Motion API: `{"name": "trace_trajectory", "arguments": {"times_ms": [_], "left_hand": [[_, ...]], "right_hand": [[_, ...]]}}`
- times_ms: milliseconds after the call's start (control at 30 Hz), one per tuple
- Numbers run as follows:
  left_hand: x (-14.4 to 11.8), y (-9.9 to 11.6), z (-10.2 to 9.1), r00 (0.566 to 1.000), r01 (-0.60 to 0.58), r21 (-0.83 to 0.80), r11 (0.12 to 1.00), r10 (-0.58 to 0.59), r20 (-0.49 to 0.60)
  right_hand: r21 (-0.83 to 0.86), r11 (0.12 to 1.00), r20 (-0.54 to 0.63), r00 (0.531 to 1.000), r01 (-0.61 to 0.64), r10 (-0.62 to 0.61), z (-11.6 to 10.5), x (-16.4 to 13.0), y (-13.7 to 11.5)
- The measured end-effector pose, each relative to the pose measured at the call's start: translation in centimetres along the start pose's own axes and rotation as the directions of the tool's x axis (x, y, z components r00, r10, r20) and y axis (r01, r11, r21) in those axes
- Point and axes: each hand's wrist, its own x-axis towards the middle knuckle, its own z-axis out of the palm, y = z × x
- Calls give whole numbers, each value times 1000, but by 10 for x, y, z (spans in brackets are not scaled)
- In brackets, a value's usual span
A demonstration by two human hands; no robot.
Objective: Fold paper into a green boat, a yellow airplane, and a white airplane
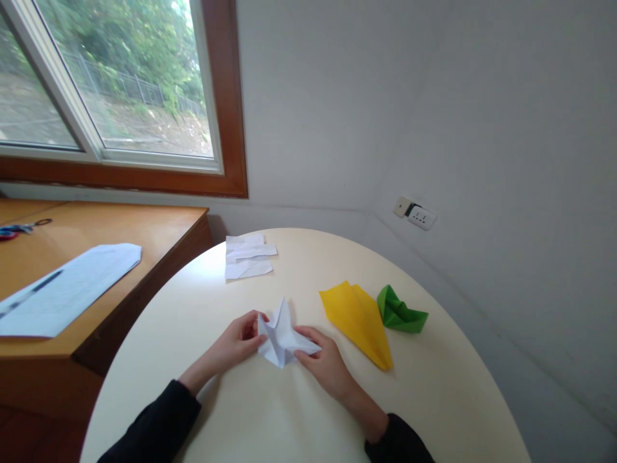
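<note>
round cream table [434, 399] | your left hand [236, 344] and right hand [325, 363] pinch the half-folded white paper [282, 337] | yellow paper plane [359, 321], green paper boat [400, 313] finished at the right edge

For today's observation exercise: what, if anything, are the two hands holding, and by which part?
Both hands hold a partly folded white paper on the round table: the left hand pinches its left edge, the right hand its lower right corner.

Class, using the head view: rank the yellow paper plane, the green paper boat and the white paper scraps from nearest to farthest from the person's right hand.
1. Yellow paper plane: just to the right of the right hand.
2. Green paper boat: further right, beyond the plane.
3. White paper scraps: at the table's far edge, towards the window.
</note>
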Motion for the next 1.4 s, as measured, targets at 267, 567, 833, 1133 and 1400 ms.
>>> {"name": "trace_trajectory", "arguments": {"times_ms": [267,567,833,1133,1400], "left_hand": [[-11,4,14,992,-10,6,1000,11,-125],[-12,6,13,963,-51,223,974,107,-246],[-15,7,15,966,-69,303,950,140,-218],[-19,12,21,950,-98,368,924,197,-241],[-23,14,28,899,-256,455,853,383,-214]], "right_hand": [[14,1000,-153,988,19,-17,-7,-2,6],[-113,990,-80,992,84,-94,-13,-4,-1],[-205,965,-68,981,163,-180,-12,-5,0],[-291,927,-64,961,238,-267,-11,-6,-4],[-427,817,-75,885,387,-459,-7,-10,-6]]}}
